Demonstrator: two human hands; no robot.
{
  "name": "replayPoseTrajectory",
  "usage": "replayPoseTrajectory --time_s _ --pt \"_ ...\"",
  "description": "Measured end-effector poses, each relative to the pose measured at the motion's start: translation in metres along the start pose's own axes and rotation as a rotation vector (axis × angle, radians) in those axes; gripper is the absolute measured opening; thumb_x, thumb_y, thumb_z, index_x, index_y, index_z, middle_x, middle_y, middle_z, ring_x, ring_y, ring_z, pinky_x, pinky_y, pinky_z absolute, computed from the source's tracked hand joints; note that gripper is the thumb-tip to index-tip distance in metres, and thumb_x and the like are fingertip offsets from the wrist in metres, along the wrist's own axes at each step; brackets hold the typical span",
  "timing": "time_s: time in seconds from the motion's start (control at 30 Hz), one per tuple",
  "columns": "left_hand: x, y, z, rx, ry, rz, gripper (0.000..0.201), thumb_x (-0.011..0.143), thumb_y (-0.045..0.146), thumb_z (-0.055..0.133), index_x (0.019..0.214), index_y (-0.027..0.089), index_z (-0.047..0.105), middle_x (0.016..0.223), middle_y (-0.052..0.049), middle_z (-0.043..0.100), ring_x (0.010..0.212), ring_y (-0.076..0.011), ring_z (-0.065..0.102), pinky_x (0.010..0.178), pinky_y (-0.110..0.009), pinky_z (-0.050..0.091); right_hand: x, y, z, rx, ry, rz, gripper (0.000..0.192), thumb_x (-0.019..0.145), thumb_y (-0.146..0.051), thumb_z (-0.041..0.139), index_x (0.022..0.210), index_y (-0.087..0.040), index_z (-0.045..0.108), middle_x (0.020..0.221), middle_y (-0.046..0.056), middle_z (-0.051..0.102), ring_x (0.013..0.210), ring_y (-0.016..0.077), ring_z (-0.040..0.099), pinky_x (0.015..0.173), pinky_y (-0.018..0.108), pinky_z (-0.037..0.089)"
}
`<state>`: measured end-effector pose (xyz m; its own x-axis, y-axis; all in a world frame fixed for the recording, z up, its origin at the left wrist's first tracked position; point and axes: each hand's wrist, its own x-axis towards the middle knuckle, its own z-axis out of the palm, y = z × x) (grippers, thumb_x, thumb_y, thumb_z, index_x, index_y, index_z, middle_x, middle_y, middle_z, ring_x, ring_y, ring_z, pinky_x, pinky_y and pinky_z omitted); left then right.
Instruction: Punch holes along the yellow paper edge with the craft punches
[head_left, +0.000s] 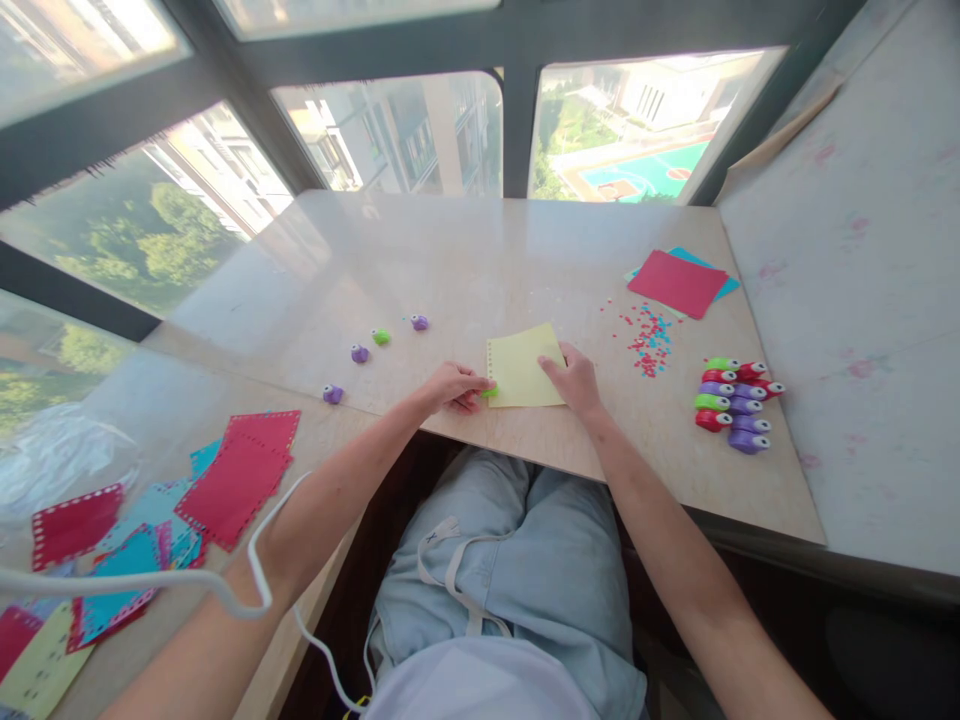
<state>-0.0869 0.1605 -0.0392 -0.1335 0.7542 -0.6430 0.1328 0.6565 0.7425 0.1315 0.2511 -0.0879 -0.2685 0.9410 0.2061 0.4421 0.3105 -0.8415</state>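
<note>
A pale yellow sheet of paper [519, 370] lies near the table's front edge, with a row of small holes along its left side. My left hand [456, 387] is closed around a small green craft punch [490, 389], mostly hidden by the fingers, at the sheet's lower left corner. On the right side of the sheet, my right hand [574, 378] pinches it, thumb on top and fingers beneath. Left of my hands stand a green punch [381, 337] and several purple punches [360, 354].
Red and blue paper bits [650, 343] are scattered to the right, below stacked red sheets [679, 283]. Several coloured punches [735, 405] stand grouped at far right. Punched sheets [236, 480] pile up at left, near a white cable [259, 560]. Windows border the table's back.
</note>
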Motion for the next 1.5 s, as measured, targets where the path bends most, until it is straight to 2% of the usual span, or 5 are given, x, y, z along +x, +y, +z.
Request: replayPoseTrajectory --time_s 0.3,0.63,1.17,1.33,1.5 --pt "-0.006 0.013 -0.002 0.033 -0.016 -0.022 0.029 0.059 0.032 0.085 0.06 0.015 0.061 0.051 -0.002 0.061 0.052 -0.0188 0.065 0.053 -0.03 0.056 0.0 0.001 0.0 0.018 0.001 -0.017 0.026 0.078 -0.04 0.055 0.087 -0.018 0.066 0.085 0.009 0.071 0.074 0.0239 0.064 0.069 0.034 0.045" --pt "-0.001 0.0 0.003 -0.069 0.053 -0.077 0.031 0.06 0.033 0.086 0.066 0.015 0.061 0.056 -0.001 0.062 0.062 -0.0196 0.069 0.061 -0.031 0.058 -0.001 0.001 -0.001 0.06 -0.018 -0.005 0.03 0.078 -0.044 0.057 0.091 -0.018 0.066 0.089 0.01 0.072 0.078 0.0248 0.065 0.071 0.035 0.047" --pt "0.007 0.003 -0.012 -0.063 -0.102 -0.142 0.031 0.058 0.037 0.087 0.064 0.014 0.067 0.055 -0.003 0.063 0.053 -0.0158 0.064 0.061 -0.03 0.059 -0.002 0.002 -0.002 0.07 -0.041 0.004 0.029 0.079 -0.042 0.056 0.092 -0.018 0.066 0.09 0.01 0.072 0.08 0.0249 0.066 0.073 0.035 0.047" --pt "0.0 0.0 -0.006 -0.065 -0.071 -0.073 0.032 0.058 0.038 0.086 0.066 0.015 0.066 0.054 -0.002 0.062 0.05 -0.015 0.062 0.056 -0.029 0.057 -0.002 0.002 -0.002 0.064 -0.039 0.002 0.029 0.079 -0.042 0.056 0.093 -0.019 0.066 0.09 0.008 0.073 0.079 0.0239 0.066 0.073 0.034 0.048" --pt "-0.007 -0.016 0.003 -0.155 0.097 0.118 0.039 0.062 0.04 0.083 0.06 0.017 0.052 0.048 0.004 0.053 0.045 -0.0121 0.058 0.05 -0.025 0.052 -0.003 0.002 -0.003 0.081 -0.04 0.027 0.029 0.079 -0.042 0.057 0.094 -0.019 0.066 0.09 0.008 0.073 0.079 0.0233 0.066 0.071 0.033 0.048"
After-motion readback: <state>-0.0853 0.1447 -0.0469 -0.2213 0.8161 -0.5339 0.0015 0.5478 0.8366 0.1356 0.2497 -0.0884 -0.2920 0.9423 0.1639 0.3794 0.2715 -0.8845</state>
